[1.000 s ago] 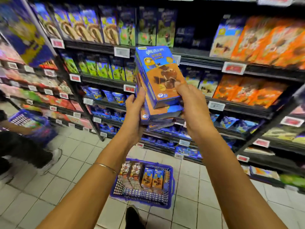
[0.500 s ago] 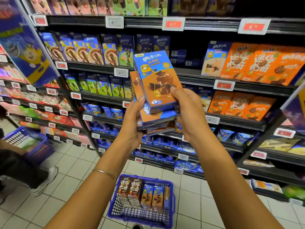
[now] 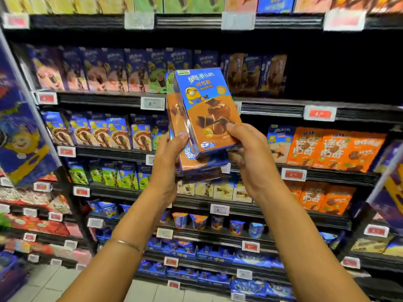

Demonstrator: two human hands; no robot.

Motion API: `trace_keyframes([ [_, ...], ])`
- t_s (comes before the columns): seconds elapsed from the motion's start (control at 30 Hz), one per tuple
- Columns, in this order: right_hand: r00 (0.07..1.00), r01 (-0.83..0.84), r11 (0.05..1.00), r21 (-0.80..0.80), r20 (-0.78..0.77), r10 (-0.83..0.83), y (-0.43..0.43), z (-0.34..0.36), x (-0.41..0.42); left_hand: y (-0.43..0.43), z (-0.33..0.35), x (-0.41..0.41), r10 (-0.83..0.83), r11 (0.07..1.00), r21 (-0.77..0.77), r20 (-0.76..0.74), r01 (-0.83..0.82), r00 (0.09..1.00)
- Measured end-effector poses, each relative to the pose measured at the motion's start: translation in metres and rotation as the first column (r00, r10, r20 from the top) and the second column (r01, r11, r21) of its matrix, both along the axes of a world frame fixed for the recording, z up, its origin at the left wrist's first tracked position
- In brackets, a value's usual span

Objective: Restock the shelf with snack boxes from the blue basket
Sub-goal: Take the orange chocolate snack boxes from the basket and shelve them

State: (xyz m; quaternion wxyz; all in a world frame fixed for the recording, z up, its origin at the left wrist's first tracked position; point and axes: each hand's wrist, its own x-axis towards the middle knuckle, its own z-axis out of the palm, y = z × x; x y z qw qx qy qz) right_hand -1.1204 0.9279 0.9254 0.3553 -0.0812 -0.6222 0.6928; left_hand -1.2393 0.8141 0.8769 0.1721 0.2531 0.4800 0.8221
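Left hand [image 3: 168, 162] grips snack boxes [image 3: 205, 118] | right hand [image 3: 250, 153] grips them | facing shelf [image 3: 272, 105]

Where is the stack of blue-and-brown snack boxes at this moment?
Head view, centre: the stack of snack boxes is held up between the left hand and the right hand, in front of the shelf rows.
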Motion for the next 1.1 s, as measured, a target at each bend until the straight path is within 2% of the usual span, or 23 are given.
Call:
trace_keyframes([
  [0.17, 0.995, 0.041, 0.999, 0.017, -0.092, -0.039, 0.008, 0.024, -0.016, 0.018, 0.032, -0.029, -0.028, 0.999, 0.016, -0.116, 0.03, 0.993],
  [0.3, 0.995, 0.061, 0.997, 0.047, -0.076, -0.057, 0.026, 0.034, -0.02, 0.038, 0.045, -0.051, -0.025, 0.999, 0.029, -0.21, 0.032, 0.977],
  [0.47, 0.999, 0.036, 0.999, 0.02, -0.019, -0.036, 0.063, 0.041, -0.021, 0.065, 0.051, -0.073, 0.005, 0.995, 0.098, -0.169, 0.012, 0.986],
  [0.63, 0.997, -0.07, 0.988, -0.139, -0.031, 0.066, 0.11, 0.048, -0.024, 0.098, 0.066, -0.078, 0.051, 0.993, 0.116, -0.181, -0.03, 0.982],
  [0.73, 0.997, -0.076, 0.954, -0.289, -0.012, 0.076, 0.148, 0.055, -0.026, 0.116, 0.078, -0.077, 0.089, 0.991, 0.118, -0.197, -0.067, 0.976],
  [0.83, 0.998, -0.057, 0.944, -0.324, -0.006, 0.058, 0.188, 0.061, -0.031, 0.134, 0.09, -0.074, 0.086, 0.988, 0.143, -0.192, -0.058, 0.978],
  [0.9, 1.0, -0.017, 0.96, -0.278, 0.017, 0.022, 0.215, 0.062, -0.037, 0.146, 0.096, -0.074, 0.102, 0.986, 0.149, -0.209, -0.071, 0.973],
  [1.1, 0.986, 0.109, 0.993, 0.048, 0.123, -0.114, 0.279, 0.076, -0.069, 0.172, 0.099, -0.075, 0.141, 0.979, 0.172, -0.209, -0.105, 0.968],
])
